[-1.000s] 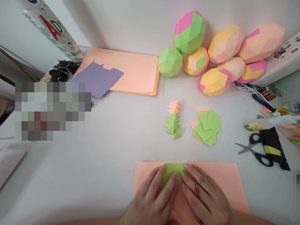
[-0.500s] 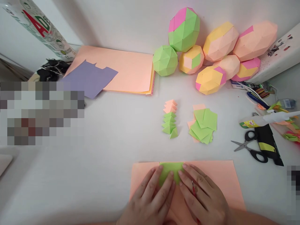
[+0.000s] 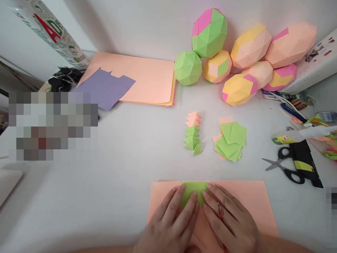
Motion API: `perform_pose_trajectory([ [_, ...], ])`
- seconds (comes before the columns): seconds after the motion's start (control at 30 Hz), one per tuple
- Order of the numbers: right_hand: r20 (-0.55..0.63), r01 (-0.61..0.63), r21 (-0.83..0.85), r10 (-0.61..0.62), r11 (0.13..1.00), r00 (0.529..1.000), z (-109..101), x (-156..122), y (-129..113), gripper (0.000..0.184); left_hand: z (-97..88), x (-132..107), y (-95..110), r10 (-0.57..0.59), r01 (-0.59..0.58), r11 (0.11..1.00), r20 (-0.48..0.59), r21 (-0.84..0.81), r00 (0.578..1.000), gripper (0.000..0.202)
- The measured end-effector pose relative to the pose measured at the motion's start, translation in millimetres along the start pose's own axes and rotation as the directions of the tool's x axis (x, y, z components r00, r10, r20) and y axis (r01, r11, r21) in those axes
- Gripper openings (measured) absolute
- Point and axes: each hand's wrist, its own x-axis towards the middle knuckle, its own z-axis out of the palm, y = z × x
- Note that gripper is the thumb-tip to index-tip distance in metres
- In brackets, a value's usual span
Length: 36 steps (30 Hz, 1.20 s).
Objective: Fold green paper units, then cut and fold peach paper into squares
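A small green paper square point(image 3: 194, 190) lies on a peach sheet point(image 3: 250, 203) at the near edge of the white table. My left hand point(image 3: 171, 221) lies flat with its fingers stretched out, pressing the green paper's left side. My right hand point(image 3: 229, 221) presses the paper's right side with its fingers flat too; a thin red stick shows between two of its fingers. Beyond them sits a row of folded peach and green pieces point(image 3: 193, 134) and a loose pile of green squares point(image 3: 231, 141).
Several paper polyhedra point(image 3: 237, 59) line the back wall. A stack of peach paper point(image 3: 147, 79) with a purple sheet point(image 3: 105, 88) lies at the back left. Scissors point(image 3: 284, 168), a black case point(image 3: 305, 162), pens and scraps crowd the right edge. A printed tube point(image 3: 52, 33) leans at far left.
Both hands stay pressed on the green paper. Only the view has shifted slightly.
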Motion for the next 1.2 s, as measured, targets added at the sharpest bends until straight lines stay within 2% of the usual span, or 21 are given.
perform_pose_trajectory([
  [0.37, 0.003, -0.002, 0.001, 0.002, 1.000, 1.000, 0.7, -2.1, -0.1, 0.027, 0.5, -1.3, 1.6, 0.008, -0.008, 1.000, 0.008, -0.008, 1.000, 0.055],
  [0.8, -0.004, 0.008, -0.019, -0.009, 1.000, 1.000, 0.8, -1.8, 0.5, 0.025, 6.2, -1.7, 4.4, -0.039, 0.039, 0.998, -0.011, -0.047, 0.999, 0.059],
  [1.07, 0.005, 0.008, -0.020, -0.008, 1.000, 1.000, 0.2, -1.2, 0.5, 0.025, 0.2, -0.5, 2.8, -0.023, 0.023, 0.999, 0.005, -0.022, 1.000, 0.055],
  [1.2, 0.004, 0.016, -0.019, -0.016, 1.000, 1.000, -1.1, 0.7, 0.7, 0.027, 0.9, -1.1, 4.4, -0.050, 0.050, 0.999, 0.007, -0.010, 0.999, 0.060],
])
